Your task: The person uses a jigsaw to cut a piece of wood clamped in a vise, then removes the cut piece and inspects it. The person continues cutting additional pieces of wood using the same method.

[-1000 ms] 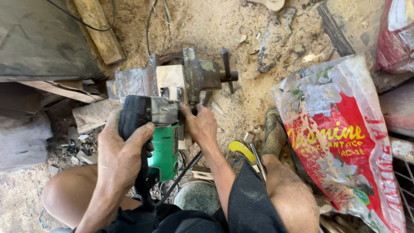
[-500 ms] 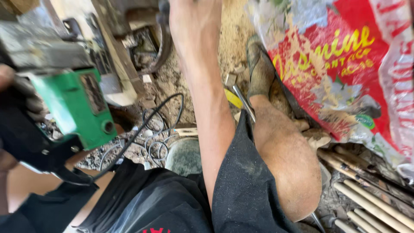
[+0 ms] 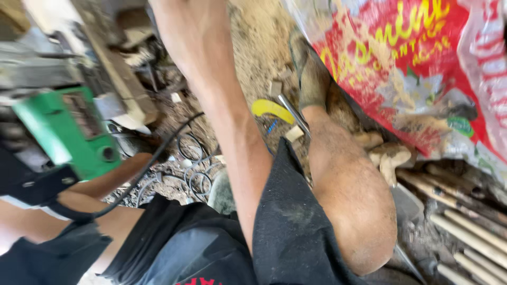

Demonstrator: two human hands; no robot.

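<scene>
Neither hand shows here; the right forearm (image 3: 222, 105) runs up the middle and leaves the frame at the top, so I cannot tell whether that hand is clenched, loose or gripping anything; the left hand is out of view past the left edge, and its state cannot be told either. Just beside that left edge sits the green drill (image 3: 66, 132), blurred, tilted, its black grip (image 3: 26, 179) below it at the frame's edge; a black cord (image 3: 153, 158) runs from the grip out to the right, crossing in front of the left thigh (image 3: 105, 182). Behind the drill, a grey metal block (image 3: 37, 68) and a pale wooden plank (image 3: 113, 68), both smeared by motion. Right of the forearm, the bent right knee (image 3: 348, 200) in black shorts (image 3: 296, 227); the foot wears a dusty sandal (image 3: 311, 74) on the sandy ground (image 3: 259, 42). Between forearm and sandal lies a yellow-handled tool (image 3: 272, 108), its metal shaft touching the foot. Beyond, a red-and-white sack (image 3: 401, 68) leans at upper right; wooden rods (image 3: 465, 232) lie stacked at lower right; wire loops (image 3: 193, 177) lie in the dirt near the cord.
</scene>
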